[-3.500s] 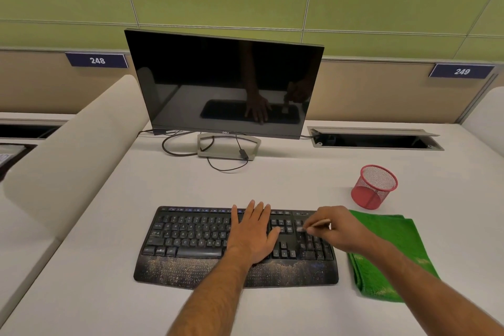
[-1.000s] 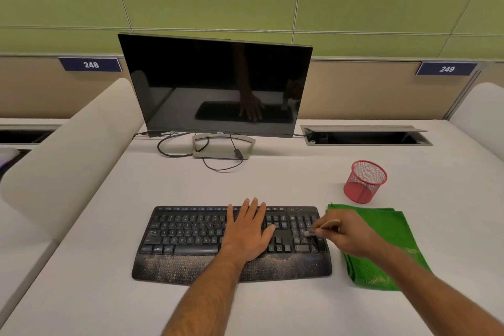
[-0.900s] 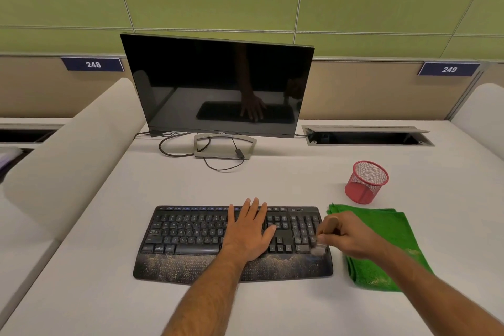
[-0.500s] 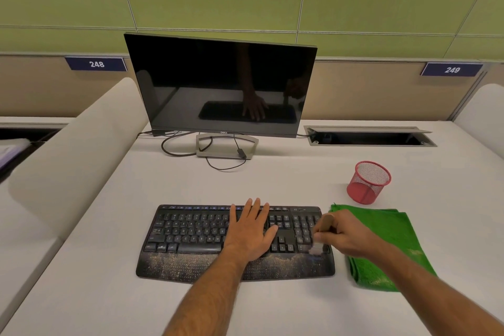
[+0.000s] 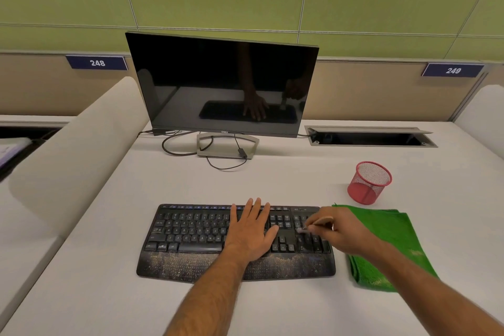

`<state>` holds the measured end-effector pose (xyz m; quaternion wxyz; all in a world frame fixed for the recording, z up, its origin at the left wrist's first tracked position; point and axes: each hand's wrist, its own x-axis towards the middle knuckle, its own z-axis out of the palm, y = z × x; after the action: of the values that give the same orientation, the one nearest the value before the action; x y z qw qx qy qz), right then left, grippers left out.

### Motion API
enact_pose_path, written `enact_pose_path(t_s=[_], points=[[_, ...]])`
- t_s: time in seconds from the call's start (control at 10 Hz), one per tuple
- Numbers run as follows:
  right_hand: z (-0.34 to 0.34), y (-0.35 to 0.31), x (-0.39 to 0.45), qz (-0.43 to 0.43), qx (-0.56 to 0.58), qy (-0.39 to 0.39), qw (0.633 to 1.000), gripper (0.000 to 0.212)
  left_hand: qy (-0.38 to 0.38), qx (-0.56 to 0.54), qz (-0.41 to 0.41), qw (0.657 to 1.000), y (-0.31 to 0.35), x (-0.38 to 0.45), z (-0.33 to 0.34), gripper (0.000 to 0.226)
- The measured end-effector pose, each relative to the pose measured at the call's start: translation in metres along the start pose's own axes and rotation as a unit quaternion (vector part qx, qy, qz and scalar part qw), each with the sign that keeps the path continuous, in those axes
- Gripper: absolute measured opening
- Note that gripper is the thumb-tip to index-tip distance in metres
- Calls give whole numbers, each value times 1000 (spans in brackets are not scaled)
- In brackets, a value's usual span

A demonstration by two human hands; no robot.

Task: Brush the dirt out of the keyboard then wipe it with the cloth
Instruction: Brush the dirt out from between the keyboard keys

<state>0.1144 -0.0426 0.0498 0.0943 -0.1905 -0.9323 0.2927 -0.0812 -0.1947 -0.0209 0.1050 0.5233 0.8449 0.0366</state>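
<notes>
A black keyboard (image 5: 191, 237) lies on the white desk, its palm rest speckled with yellowish dirt. My left hand (image 5: 252, 232) rests flat on the keys right of the middle, fingers straight. My right hand (image 5: 341, 232) pinches a small brush (image 5: 313, 226) with a wooden handle, its bristles down on the number pad. A folded green cloth (image 5: 387, 229) lies right of the keyboard, partly under my right forearm.
A red mesh cup (image 5: 369, 183) stands behind the cloth. A dark monitor (image 5: 221, 84) on a stand, with loose cables, is at the back. A cable hatch (image 5: 371, 139) is open at the back right. Padded dividers flank the desk.
My right hand has moved the brush from the lower right corner of the number pad up and left across its keys. The left hand stays flat on the keyboard.
</notes>
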Motion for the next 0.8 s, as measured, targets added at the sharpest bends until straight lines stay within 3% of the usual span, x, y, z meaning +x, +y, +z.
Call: enact_pose_path(t_s=[0.2, 0.3, 0.4, 0.7, 0.8], points=[[1, -9, 0, 8, 40, -67, 997, 10, 2, -1, 1, 1000, 0, 0, 1, 69], [-1, -9, 2, 16, 65, -44, 997, 20, 3, 1, 0, 1000, -1, 1, 2, 69], [1, -9, 4, 4, 31, 4, 999, 9, 2, 3, -2, 1000, 0, 1, 2, 69], [4, -6, 3, 4, 78, -71, 994, 13, 3, 0, -1, 1000, -1, 0, 2, 69], [6, -4, 4, -14, 49, -27, 998, 8, 2, -1, -1, 1000, -1, 0, 2, 69]])
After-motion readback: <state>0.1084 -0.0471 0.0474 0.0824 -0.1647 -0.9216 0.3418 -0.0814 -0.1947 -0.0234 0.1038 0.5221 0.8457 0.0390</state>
